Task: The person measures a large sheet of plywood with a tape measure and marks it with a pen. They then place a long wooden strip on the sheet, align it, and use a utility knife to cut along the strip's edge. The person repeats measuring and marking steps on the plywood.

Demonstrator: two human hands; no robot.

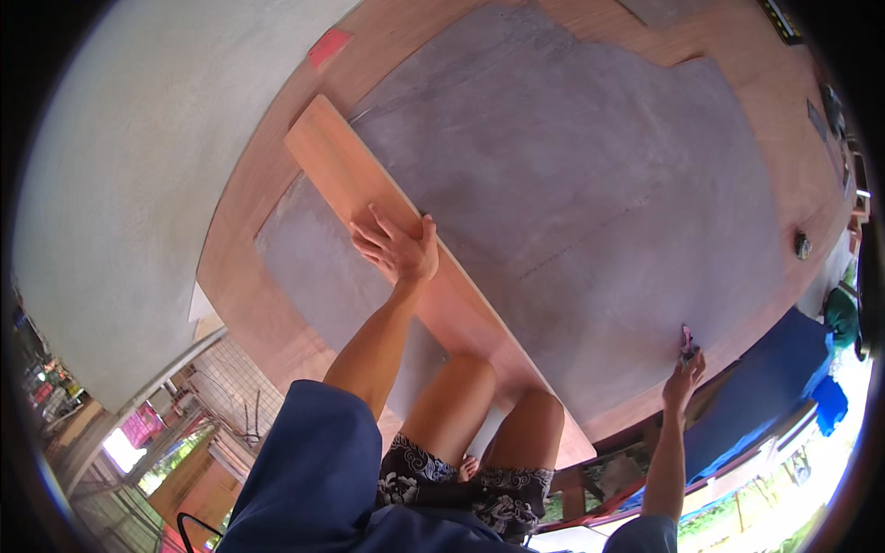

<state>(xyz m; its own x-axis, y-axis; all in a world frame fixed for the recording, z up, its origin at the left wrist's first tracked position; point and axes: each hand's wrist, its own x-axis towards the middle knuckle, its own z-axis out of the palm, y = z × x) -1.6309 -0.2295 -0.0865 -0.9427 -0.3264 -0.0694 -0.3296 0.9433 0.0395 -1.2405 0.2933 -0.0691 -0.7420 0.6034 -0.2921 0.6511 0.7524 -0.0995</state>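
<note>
A long, light-brown wooden board (341,166) slants across the grey-stained work surface, its lower part over my knees. My left hand (396,247) holds the board around its middle, with the fingers spread on its face and the thumb at its right edge. Far to the right, my right hand (682,380) is closed at the near edge of the surface, its fingers around the lower end of a small pink-and-dark hand tool (686,339). The tool's exact kind is too small to make out.
The broad wooden work surface (599,184) has a large grey patch. A small dark round object (803,244) lies near its right edge, a red patch (328,48) at its upper left. Blue sheeting (765,387) hangs at right; wire mesh (235,378) stands at lower left.
</note>
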